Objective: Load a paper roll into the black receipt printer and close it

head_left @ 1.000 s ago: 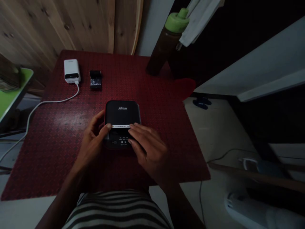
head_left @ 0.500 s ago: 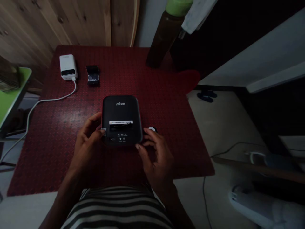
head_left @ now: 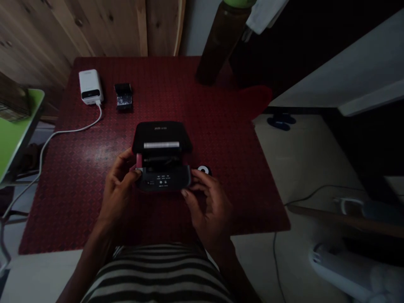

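Note:
A black box-shaped device with a hinged lid (head_left: 162, 134), which looks like a small portable printer (head_left: 167, 182), stands on the red patterned table in front of me. Its lid is tilted up, baring a dark inner bay and a strip of reddish side wall. My left hand (head_left: 116, 185) grips the left side, thumb on a grey tab at the edge and fingers behind. At the right front corner my right hand (head_left: 210, 202) holds the device between thumb and fingers. A round black-and-white object (head_left: 204, 169), partly hidden, lies just beyond my right fingers.
A white power bank (head_left: 90, 86) with a cable (head_left: 77, 130) lies at the table's back left, beside a small black part with shiny film (head_left: 123, 99). Farther back right stands a tall dark bottle (head_left: 217, 46). A red rounded shape (head_left: 257, 101) is at the right edge.
The printer's lid, shut before, has come up. My right hand has moved from the device's top to its right front corner, and the round object beside it has come into view.

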`<move>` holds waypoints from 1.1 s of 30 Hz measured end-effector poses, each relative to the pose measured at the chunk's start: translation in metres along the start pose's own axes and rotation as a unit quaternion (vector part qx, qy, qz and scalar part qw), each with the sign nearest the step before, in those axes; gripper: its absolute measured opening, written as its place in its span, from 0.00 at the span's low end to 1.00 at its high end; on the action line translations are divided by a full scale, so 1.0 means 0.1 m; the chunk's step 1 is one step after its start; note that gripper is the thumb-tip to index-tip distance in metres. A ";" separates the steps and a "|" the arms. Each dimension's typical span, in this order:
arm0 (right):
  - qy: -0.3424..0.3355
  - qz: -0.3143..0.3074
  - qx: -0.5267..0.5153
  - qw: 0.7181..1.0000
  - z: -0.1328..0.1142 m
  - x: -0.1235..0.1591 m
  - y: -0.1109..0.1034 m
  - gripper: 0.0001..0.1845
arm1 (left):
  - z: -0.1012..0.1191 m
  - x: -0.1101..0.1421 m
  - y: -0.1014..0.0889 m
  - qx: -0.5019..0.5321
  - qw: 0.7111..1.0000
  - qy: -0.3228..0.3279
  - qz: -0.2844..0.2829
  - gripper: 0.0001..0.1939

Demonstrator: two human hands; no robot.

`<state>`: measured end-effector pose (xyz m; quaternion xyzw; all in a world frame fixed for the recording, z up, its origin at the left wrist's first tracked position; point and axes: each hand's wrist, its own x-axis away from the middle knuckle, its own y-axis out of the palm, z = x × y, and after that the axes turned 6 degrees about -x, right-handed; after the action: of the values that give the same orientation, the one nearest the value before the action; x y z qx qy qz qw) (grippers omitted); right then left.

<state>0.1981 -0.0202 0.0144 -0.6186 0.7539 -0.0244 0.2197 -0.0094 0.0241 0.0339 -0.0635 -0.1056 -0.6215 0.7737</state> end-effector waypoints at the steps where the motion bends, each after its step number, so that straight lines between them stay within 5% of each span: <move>1: -0.003 0.001 0.000 1.000 0.00 0.01 0.01 0.21 | 0.00 0.00 0.00 -0.002 1.000 0.000 0.000 0.28; 6: -0.027 -0.001 0.025 0.999 -0.05 -0.06 -0.06 0.20 | -0.05 0.02 0.00 -0.018 1.000 0.007 0.004 0.29; 11: -0.145 -0.042 0.095 0.984 -0.18 -0.48 -0.16 0.15 | -0.15 0.01 -0.02 -0.016 0.999 0.040 0.009 0.28; 15: -0.196 -0.199 0.180 0.943 -0.30 -0.97 0.05 0.19 | -0.23 -0.01 -0.02 -0.022 0.996 0.087 0.005 0.26; 20: -0.101 -0.417 0.343 0.836 -0.53 -1.38 0.45 0.14 | -0.30 -0.04 -0.04 -0.017 0.992 0.127 -0.012 0.27; 33: -0.160 -0.412 0.394 0.806 -0.45 -1.49 0.56 0.08 | -0.26 0.00 -0.03 0.004 0.996 0.083 -0.030 0.28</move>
<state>0.1501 0.1226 0.0828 -0.7266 0.3084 -0.3076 0.5314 -0.0104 0.0171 0.0088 -0.0055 -0.0451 -0.6475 0.7607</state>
